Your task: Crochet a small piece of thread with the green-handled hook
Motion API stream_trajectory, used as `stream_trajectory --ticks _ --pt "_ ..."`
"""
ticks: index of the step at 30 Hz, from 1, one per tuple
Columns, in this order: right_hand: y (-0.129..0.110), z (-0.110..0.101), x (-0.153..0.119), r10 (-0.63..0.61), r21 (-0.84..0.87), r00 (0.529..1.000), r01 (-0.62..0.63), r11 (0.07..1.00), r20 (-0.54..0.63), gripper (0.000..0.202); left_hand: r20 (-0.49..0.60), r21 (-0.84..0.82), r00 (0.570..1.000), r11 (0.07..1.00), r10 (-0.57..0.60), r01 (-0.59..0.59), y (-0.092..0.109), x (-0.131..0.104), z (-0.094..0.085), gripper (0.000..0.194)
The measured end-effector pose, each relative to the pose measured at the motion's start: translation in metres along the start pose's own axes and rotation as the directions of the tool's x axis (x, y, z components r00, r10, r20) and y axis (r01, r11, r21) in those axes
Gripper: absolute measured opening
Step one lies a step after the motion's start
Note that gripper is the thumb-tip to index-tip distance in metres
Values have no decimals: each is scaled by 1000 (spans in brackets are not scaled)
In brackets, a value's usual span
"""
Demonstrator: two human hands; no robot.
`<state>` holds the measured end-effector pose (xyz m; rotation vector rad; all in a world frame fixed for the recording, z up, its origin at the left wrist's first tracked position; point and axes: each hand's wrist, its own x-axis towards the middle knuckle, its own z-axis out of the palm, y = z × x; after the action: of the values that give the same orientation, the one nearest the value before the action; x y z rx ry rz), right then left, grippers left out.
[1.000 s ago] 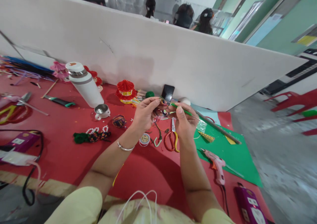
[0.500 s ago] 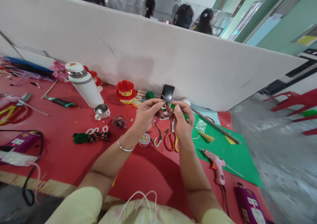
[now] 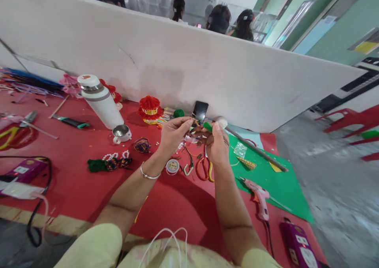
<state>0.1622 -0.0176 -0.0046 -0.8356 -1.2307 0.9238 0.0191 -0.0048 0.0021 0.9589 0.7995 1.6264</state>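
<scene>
My left hand [image 3: 174,137] is closed in a pinch on a small piece of multicoloured yarn work [image 3: 195,123]. In my right hand [image 3: 218,146] is a crochet hook with a green grip [image 3: 207,126], its front end pointing at the yarn. The fingers hide most of the yarn work and the hook's exact tip. A ball of multicoloured yarn [image 3: 142,145] lies left of my left wrist. Below the hands are red-and-yellow scissors [image 3: 202,169] and a white spool [image 3: 172,167].
A white bottle [image 3: 102,104] and small cup [image 3: 121,133] stand left. A red fringed piece [image 3: 150,109] and phone [image 3: 200,111] are by the white partition [image 3: 189,59]. A pink glue gun [image 3: 258,197] lies right, near a purple power strip [image 3: 299,242]. People sit beyond.
My right hand has turned, and the hook's green grip shows more fully, pointing up-left. My left hand has shifted slightly left, still pinching the yarn.
</scene>
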Motion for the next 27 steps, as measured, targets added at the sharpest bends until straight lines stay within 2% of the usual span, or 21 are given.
stream_trajectory --ticks 1,4,6,8,10,13,19,21,23,25,27 --pt "0 -1 0 25 35 999 -24 999 -24 48 -8 76 999 996 54 -53 1 1 -2 4" --pt "1 -6 2 97 142 995 -92 986 -36 43 2 215 987 964 160 -157 7 3 -6 19" --pt "2 -9 3 102 142 995 -100 985 -3 42 -22 192 992 975 121 -115 12 3 -5 26" --pt "2 -11 3 114 117 993 -116 986 24 43 -41 135 999 991 32 -26 15 1 -3 31" --pt "2 -12 2 114 68 993 -115 991 25 42 -29 98 999 995 -15 18 17 -2 0 38" --pt "1 -10 -1 41 -68 999 -41 997 1 42 -30 80 999 997 13 -11 13 -6 5 45" --pt "6 -1 -12 -115 -332 993 122 935 41 36 -107 0 992 997 70 -71 0 -5 7 39" --pt "11 0 -15 -138 -389 987 159 908 83 31 -89 -75 996 997 10 -16 1 -2 6 35" --pt "16 -1 -15 -153 -398 983 180 899 99 29 -47 -166 994 982 -103 94 6 0 4 31" --pt "20 -2 -14 -168 -360 982 188 914 86 31 16 -229 980 953 -199 198 11 2 2 31" --pt "22 -5 -11 -193 -314 978 207 927 74 33 73 -251 969 936 -236 246 17 4 -1 32"
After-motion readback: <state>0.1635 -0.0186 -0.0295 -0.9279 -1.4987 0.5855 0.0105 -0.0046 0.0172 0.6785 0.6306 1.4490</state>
